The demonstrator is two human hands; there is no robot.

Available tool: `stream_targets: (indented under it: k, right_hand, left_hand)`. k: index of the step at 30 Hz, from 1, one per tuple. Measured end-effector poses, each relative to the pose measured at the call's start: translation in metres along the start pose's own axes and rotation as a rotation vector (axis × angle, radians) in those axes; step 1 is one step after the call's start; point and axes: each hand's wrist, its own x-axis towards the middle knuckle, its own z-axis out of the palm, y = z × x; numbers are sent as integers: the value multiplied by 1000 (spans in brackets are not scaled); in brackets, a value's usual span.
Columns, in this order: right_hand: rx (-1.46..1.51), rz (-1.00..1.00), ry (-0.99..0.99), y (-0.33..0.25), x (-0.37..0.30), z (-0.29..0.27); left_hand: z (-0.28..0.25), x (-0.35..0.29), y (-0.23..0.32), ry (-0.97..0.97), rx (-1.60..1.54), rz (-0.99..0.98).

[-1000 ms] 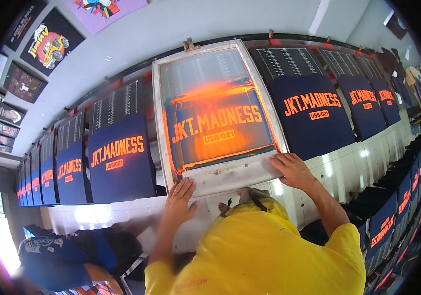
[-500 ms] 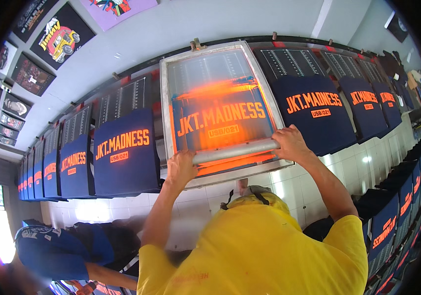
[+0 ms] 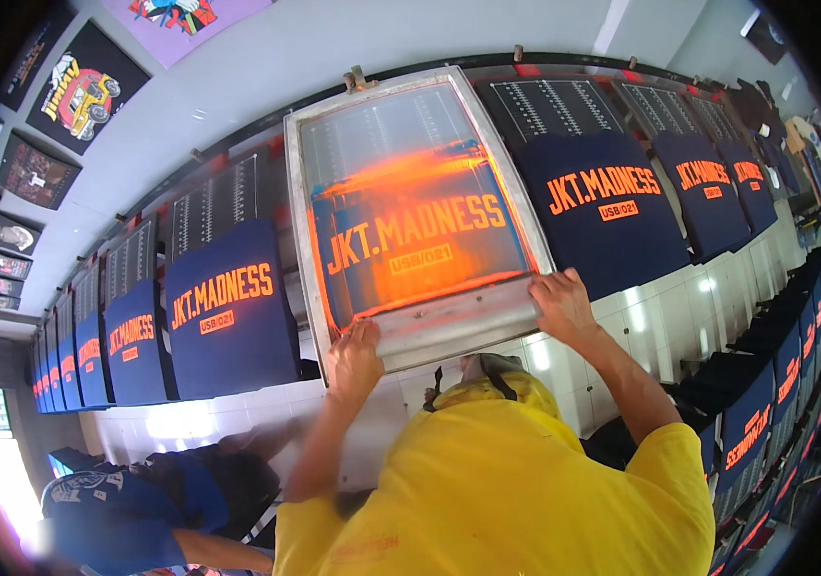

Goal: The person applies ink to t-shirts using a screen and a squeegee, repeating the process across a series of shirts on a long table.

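A screen-printing frame [image 3: 418,230] with a pale rim and orange-inked mesh lies over a navy shirt in the middle of a long printing bench. My left hand [image 3: 353,360] grips the left end of the frame's near rail [image 3: 453,331]. My right hand [image 3: 559,307] holds the rail's right end, thumb under the edge. Orange lettering shows through the mesh. A clamp [image 3: 357,79] sits at the frame's far edge. My yellow shirt [image 3: 516,490] fills the lower middle of the view.
Navy shirts with orange print sit on boards along the bench, one to the left [image 3: 228,307] and one to the right [image 3: 607,206]. A person in blue [image 3: 122,509] crouches at lower left. Posters [image 3: 79,86] hang on the wall. More navy shirts [image 3: 765,413] hang at right.
The frame and both hands rose in the view, then came back down a little. My grip on the near rail is unchanged.
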Motion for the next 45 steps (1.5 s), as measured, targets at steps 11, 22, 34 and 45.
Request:
stream_targets:
  k: [11,22,34,45]
  right_hand:
    - [93,41,6,-4,-2,-12]
    - [31,-12,44,21,31,11]
    - [33,-97,35,101,179,40]
    - [54,-75,-121,122,257,13]
  left_hand:
    - [-13,7,5,-8,-19,-9]
    - [12,33,-18,52,23,65]
    - [18,164,-73,25,40,-51]
    - [-16,223,-99,-60,104,-128]
